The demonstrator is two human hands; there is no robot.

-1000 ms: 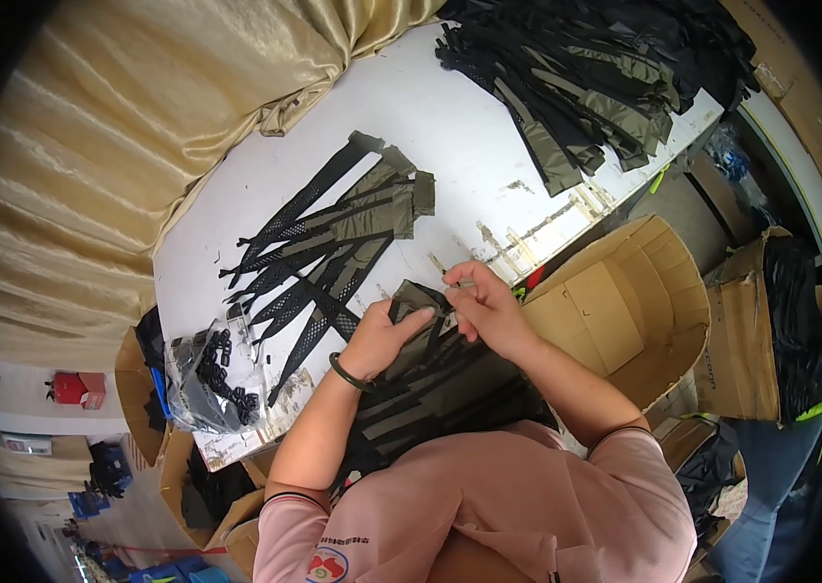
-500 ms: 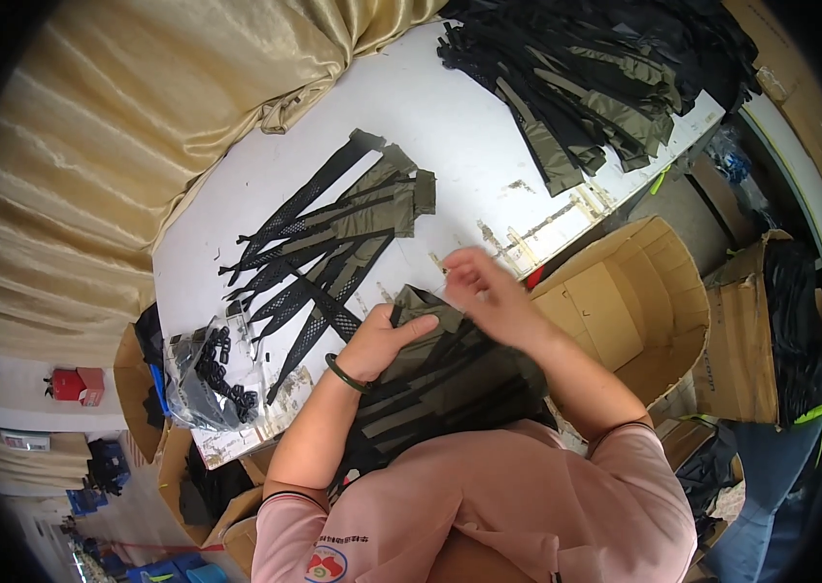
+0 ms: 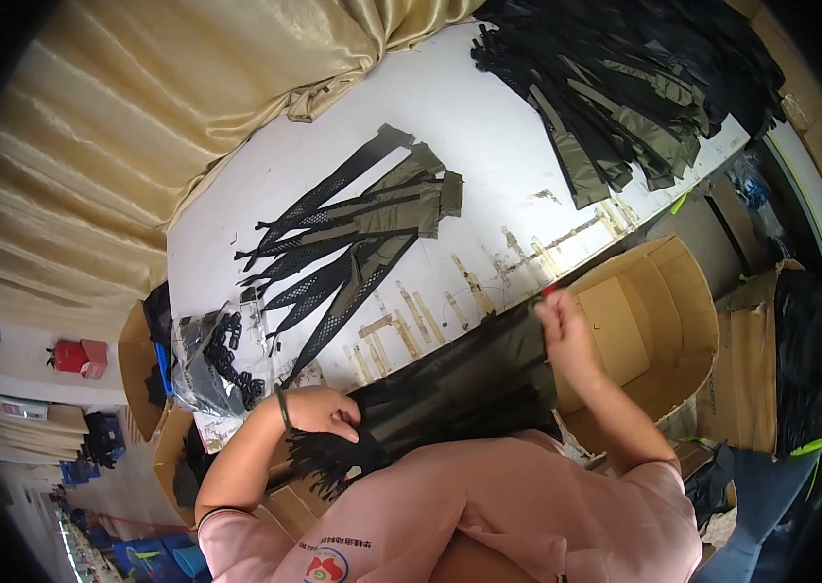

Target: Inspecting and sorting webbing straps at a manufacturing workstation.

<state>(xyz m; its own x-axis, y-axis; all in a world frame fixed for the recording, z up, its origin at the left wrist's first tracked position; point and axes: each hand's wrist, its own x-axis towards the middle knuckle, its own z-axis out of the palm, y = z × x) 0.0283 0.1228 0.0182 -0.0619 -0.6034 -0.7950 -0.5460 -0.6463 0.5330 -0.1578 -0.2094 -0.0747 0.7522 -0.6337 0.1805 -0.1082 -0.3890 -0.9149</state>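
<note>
A bundle of black-and-olive fabric strips (image 3: 460, 394) lies across my lap, their narrow black ends fanned out on the left. My right hand (image 3: 566, 335) is closed on the wide olive end of one strip, at the near edge of the table. My left hand (image 3: 324, 412) has its fingers curled over the narrow ends of the bundle; exactly what lies between its fingers is partly hidden. Farther off on the white table (image 3: 469, 126), a fanned group of similar mesh-and-olive strips (image 3: 362, 219) rests flat, wide ends to the right.
A large heap of black and olive strips (image 3: 615, 107) covers the table's far right. Beside my right hand stands an open cardboard box (image 3: 668, 321). A clear plastic bag of black buckles (image 3: 212, 364) sits at the table's left corner. Gold curtain (image 3: 178, 107) hangs along the far left.
My hands have moved apart, left hand to the left and right hand to the right. A strip that crossed from the table to my left hand now lies over the lap bundle.
</note>
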